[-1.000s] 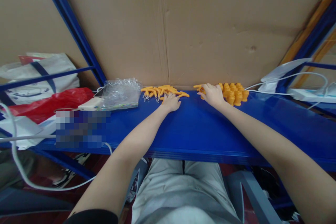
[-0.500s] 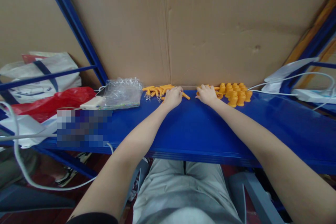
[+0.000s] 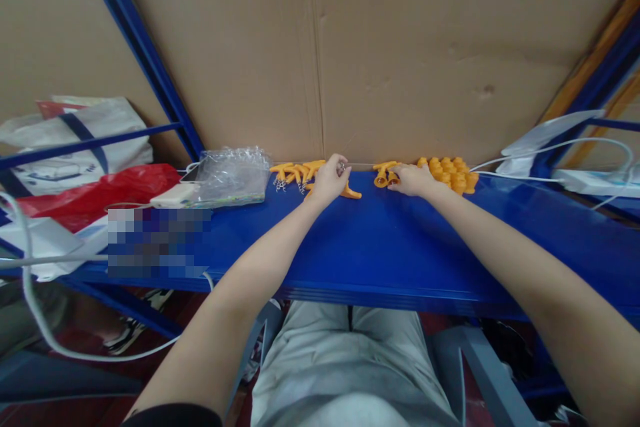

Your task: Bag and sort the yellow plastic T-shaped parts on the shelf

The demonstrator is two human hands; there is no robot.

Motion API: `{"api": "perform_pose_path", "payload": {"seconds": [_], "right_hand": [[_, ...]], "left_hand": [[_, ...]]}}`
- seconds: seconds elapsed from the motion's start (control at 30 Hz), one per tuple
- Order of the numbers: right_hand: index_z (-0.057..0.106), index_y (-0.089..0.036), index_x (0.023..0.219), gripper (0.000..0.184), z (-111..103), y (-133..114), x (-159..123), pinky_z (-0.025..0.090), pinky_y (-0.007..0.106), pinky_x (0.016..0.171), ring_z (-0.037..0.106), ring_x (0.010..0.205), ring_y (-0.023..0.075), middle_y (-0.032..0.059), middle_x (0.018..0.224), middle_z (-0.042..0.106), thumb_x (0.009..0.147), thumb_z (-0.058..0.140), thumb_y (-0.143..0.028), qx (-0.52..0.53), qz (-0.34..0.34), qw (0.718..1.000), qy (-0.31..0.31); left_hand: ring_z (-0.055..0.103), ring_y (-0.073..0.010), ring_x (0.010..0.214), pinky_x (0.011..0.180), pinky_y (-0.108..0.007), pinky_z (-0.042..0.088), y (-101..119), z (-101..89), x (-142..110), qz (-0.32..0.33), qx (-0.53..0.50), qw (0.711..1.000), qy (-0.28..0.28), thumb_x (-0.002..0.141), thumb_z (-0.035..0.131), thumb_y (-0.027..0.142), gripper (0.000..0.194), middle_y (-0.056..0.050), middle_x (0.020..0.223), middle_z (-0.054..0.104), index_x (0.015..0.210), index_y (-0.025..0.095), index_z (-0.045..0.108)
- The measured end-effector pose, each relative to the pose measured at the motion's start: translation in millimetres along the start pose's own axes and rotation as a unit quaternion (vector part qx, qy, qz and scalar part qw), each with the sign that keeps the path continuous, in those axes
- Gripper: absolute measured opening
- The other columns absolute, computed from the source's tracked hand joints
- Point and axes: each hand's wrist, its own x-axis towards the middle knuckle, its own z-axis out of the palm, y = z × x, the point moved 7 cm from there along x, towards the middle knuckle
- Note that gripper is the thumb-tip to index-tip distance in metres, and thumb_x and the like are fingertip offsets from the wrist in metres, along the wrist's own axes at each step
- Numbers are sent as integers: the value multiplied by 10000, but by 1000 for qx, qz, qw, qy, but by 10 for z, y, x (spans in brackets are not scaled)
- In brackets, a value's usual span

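Observation:
My left hand (image 3: 331, 181) is curled just above the shelf, with a small silvery metal piece (image 3: 341, 167) showing between its fingers. Beneath it lies an orange branch-shaped piece (image 3: 352, 193), partly covered by the hand. To its left is a pile of orange branch-shaped pieces (image 3: 295, 172), several with curly silvery wire ends. My right hand (image 3: 416, 180) has its fingers closed on an orange hollow-ended piece (image 3: 393, 177); the fingertips are partly hidden. A similar orange piece (image 3: 381, 177) lies beside it. Behind that wrist, several orange knobbed pieces (image 3: 455, 175) stand in a cluster.
The blue shelf (image 3: 360, 247) backs onto a cardboard sheet (image 3: 380, 67). Left of the pile sit a clear plastic package (image 3: 233, 177), a white box (image 3: 174, 196) and a red bag (image 3: 110, 190). White cables (image 3: 550, 143) run at the far right.
My left hand has risen slightly from the orange pieces and turned, exposing the silvery metal piece. My right hand has shifted right, uncovering two orange hollow-ended pieces.

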Motion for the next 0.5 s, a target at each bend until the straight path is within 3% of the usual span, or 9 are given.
{"api": "perform_pose_path", "payload": {"seconds": [0.07,0.23,0.5], "right_hand": [[674,-247,1293,441,-24,65,-44,438,534,973,614,1213,366,143,1338,677,892,611,-419,-2,-3,1000,2],[682,-260,1316,508,-92,357,-143,427,568,979,596,1219,392,154,1323,677,874,617,-503,-13,16,1000,10],[757,-214,1110,396,-205,895,-352,464,543,911,649,1128,387,186,1181,726,886,569,-480,-10,103,993,56]], "left_hand": [[639,-150,720,718,-273,507,-36,34,14,-7,-27,1000,-6,899,592,201,14,24,710,627,892,213,590],[659,-172,747,731,-297,527,-97,155,38,-2,-39,998,-43,923,571,286,208,-11,725,675,732,204,570],[688,-213,755,741,-326,525,-149,261,-3,-2,24,994,-102,903,613,303,257,-52,739,706,673,189,603]]}}
